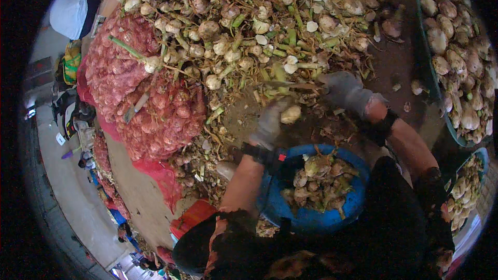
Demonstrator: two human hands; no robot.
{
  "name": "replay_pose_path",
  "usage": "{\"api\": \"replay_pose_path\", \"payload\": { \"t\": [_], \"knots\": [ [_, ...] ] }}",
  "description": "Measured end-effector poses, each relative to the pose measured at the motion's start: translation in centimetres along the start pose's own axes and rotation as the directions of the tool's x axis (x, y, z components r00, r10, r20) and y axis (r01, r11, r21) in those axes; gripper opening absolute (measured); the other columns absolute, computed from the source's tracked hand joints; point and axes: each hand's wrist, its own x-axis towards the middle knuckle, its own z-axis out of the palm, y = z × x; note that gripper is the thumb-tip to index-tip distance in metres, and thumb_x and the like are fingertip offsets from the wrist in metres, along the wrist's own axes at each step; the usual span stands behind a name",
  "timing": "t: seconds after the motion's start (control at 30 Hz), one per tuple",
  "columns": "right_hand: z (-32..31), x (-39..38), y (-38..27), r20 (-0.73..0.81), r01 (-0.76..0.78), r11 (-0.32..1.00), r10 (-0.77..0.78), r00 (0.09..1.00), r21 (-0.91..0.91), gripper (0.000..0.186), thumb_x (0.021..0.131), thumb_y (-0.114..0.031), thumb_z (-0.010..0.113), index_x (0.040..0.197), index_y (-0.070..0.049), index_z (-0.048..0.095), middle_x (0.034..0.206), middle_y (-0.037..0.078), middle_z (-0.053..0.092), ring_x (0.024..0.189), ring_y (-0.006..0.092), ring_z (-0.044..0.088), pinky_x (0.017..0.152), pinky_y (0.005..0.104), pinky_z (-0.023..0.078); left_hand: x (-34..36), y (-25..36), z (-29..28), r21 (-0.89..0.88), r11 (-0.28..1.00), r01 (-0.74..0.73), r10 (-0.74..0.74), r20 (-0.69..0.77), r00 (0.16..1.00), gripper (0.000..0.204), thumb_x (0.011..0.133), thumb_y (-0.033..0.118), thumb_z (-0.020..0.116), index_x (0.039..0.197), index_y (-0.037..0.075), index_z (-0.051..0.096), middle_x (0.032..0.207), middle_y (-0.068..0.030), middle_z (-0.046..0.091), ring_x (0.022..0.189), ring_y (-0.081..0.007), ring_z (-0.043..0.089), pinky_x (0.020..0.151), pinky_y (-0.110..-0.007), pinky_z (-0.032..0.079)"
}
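My left hand (pixel 270 123), in a dirty grey glove, is closed at a pale garlic bulb (pixel 290 114); the bulb shows at its inner side, and how the fingers lie on it is partly hidden. On the right, my gloved right hand (pixel 346 92) is closed round a knife (pixel 294 85), whose narrow, dull blade points left above the bulb. Just beyond both hands spreads a big heap of garlic (pixel 244 31) with stalks and dry leaves. Below them, between my forearms, stands a blue tub (pixel 310 150) with several trimmed bulbs (pixel 316 184) in it.
Red net sacks (pixel 122 62) full of bulbs stand at the left, another knife (pixel 136 107) lying on them. At the right are a green-rimmed container (pixel 434 67) of garlic and a smaller tub (pixel 467 186). A red object (pixel 193 217) sits by my left knee. A person (pixel 78 8) is at far left.
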Motion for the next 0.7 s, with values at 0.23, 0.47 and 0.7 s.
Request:
{"api": "replay_pose_path", "payload": {
  "t": [0.23,0.47,0.7],
  "knots": [
    [0.7,-3.6,7.3,-0.069,-0.256,0.963,0.251,0.965,-0.078,0.031,0.069,-0.021,0.054,0.099,-0.013,0.053,0.085,0.013,0.057,0.079,0.0292,0.055,0.069,0.035,0.044,-0.1,1.6,1.7,0.084,0.989,-0.123,0.125,-0.022,0.992,0.033,0.083,0.027,0.035,0.101,0.003,0.048,0.092,-0.0087,0.055,0.078,-0.0159,0.054,0.064,-0.027,0.044],
    [-0.4,-3.1,0.2,-0.101,-0.064,0.995,0.072,0.992,0.081,0.028,0.065,-0.021,0.056,0.092,-0.012,0.054,0.083,0.011,0.056,0.077,0.0298,0.055,0.066,0.0354,0.044,1.0,-2.2,1.2,-0.008,0.963,-0.268,0.268,0.018,0.963,0.041,0.08,0.037,0.035,0.103,0.004,0.044,0.096,-0.0085,0.052,0.086,-0.0201,0.05,0.073,-0.035,0.043],
    [0.4,-2.1,-2.3,-0.29,0.156,0.988,-0.153,0.945,-0.013,0.03,0.055,-0.022,0.06,0.08,-0.009,0.049,0.068,0.01,0.052,0.067,0.0306,0.053,0.057,0.0392,0.043,3.1,-6.3,2.5,-0.283,0.948,-0.146,0.155,0.009,0.988,0.038,0.08,0.033,0.035,0.105,0.005,0.043,0.1,-0.0102,0.05,0.087,-0.0198,0.05,0.075,-0.033,0.042]
  ]
}}
